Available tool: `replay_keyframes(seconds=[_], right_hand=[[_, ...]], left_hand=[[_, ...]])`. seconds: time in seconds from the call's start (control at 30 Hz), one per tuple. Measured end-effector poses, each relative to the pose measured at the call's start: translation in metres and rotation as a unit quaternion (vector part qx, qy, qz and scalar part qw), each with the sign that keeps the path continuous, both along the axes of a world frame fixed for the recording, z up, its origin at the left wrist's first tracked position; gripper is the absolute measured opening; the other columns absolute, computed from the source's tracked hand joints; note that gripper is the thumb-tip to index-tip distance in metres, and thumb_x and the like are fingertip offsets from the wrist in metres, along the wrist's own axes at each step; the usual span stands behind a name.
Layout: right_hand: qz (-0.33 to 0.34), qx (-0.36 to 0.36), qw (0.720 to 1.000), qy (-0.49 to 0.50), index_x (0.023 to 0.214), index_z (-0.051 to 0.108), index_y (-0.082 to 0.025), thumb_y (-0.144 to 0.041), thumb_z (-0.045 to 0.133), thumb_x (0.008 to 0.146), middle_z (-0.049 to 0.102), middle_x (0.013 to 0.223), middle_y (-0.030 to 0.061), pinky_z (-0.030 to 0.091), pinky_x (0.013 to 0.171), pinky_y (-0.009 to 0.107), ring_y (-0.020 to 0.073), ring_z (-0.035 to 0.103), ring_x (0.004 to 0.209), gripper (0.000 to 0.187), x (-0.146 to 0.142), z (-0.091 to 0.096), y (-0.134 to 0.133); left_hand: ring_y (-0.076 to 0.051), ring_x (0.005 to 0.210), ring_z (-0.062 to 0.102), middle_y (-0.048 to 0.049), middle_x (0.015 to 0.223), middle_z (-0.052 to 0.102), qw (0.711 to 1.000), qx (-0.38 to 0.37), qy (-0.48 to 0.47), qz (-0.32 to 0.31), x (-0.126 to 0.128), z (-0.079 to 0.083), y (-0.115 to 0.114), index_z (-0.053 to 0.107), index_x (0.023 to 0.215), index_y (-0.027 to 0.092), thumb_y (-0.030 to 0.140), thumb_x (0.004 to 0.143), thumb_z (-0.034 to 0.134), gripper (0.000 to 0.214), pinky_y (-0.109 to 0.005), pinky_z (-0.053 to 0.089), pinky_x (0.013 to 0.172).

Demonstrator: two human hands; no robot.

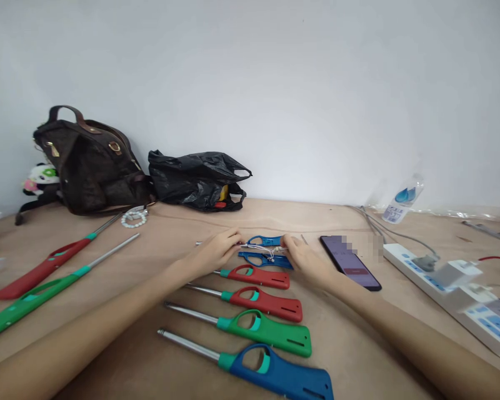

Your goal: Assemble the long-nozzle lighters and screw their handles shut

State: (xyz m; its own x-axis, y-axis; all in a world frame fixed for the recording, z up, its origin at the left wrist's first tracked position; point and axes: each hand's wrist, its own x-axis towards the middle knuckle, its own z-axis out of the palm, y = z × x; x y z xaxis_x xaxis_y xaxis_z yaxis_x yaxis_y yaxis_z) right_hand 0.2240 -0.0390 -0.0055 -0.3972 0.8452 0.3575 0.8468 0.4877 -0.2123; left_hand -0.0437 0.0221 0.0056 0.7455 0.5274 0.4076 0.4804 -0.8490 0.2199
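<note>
Two blue lighter shell halves, an upper one and a lower one, lie before me. Between them are thin white wires and small inner parts. My left hand is closed in a pinch on a thin metal rod at the left end of these parts. At their right end, the fingers of my right hand pinch the inner parts, close to the blue shells. Nearer me lie finished-looking lighters in a column: an upper red lighter, a lower red lighter, a green lighter and a blue lighter.
On the left lie long red and green lighters, with a beaded bracelet beyond. A dark backpack and black plastic bag stand against the wall. Rightward are a phone, power strip and tilted bottle.
</note>
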Motion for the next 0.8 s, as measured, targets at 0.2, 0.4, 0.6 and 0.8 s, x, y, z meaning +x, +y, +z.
replay_keyframes(seconds=[0.2, 0.4, 0.6, 0.8], right_hand=[[0.012, -0.014, 0.999, 0.049, 0.093, 0.042, -0.021, -0.02, 0.037, 0.095, 0.06, 0.092, 0.0083, 0.043, 0.074, 0.033, 0.022, 0.056, 0.084, 0.006, -0.002, -0.003, -0.002], [0.017, 0.002, 0.997, 0.077, 0.095, 0.045, -0.021, -0.017, 0.035, 0.094, 0.061, 0.095, 0.0098, 0.045, 0.077, 0.035, 0.0225, 0.056, 0.089, 0.011, -0.003, -0.001, -0.004], [-0.002, 0.016, 0.996, 0.092, 0.089, 0.047, -0.021, -0.018, 0.042, 0.092, 0.06, 0.092, 0.0083, 0.046, 0.077, 0.036, 0.0225, 0.055, 0.085, 0.007, -0.005, -0.008, -0.004], [-0.003, 0.004, 0.996, 0.086, 0.087, 0.05, -0.021, -0.012, 0.049, 0.088, 0.058, 0.093, 0.0073, 0.045, 0.081, 0.037, 0.0229, 0.053, 0.091, 0.009, -0.006, -0.009, -0.007]], left_hand=[[-0.019, 0.091, 0.058, -0.0059, 0.095, 0.06, 0.999, -0.033, -0.027, 0.004, 0.002, 0.006, -0.004, 0.059, 0.097, 0.017, 0.014, 0.093, 0.04, 0.02, -0.027, 0.045, 0.08], [-0.019, 0.09, 0.059, -0.0052, 0.093, 0.064, 0.997, -0.06, -0.04, -0.007, 0.001, 0.011, -0.004, 0.06, 0.095, 0.017, 0.014, 0.091, 0.041, 0.019, -0.028, 0.045, 0.082], [-0.019, 0.086, 0.059, -0.0056, 0.09, 0.061, 0.998, -0.065, 0.004, -0.008, 0.0, -0.004, 0.003, 0.063, 0.091, 0.016, 0.017, 0.092, 0.043, 0.02, -0.027, 0.045, 0.078], [-0.018, 0.083, 0.059, -0.0054, 0.087, 0.059, 0.999, -0.041, 0.026, -0.007, 0.0, -0.012, 0.008, 0.064, 0.091, 0.015, 0.015, 0.092, 0.046, 0.018, -0.026, 0.045, 0.074]])
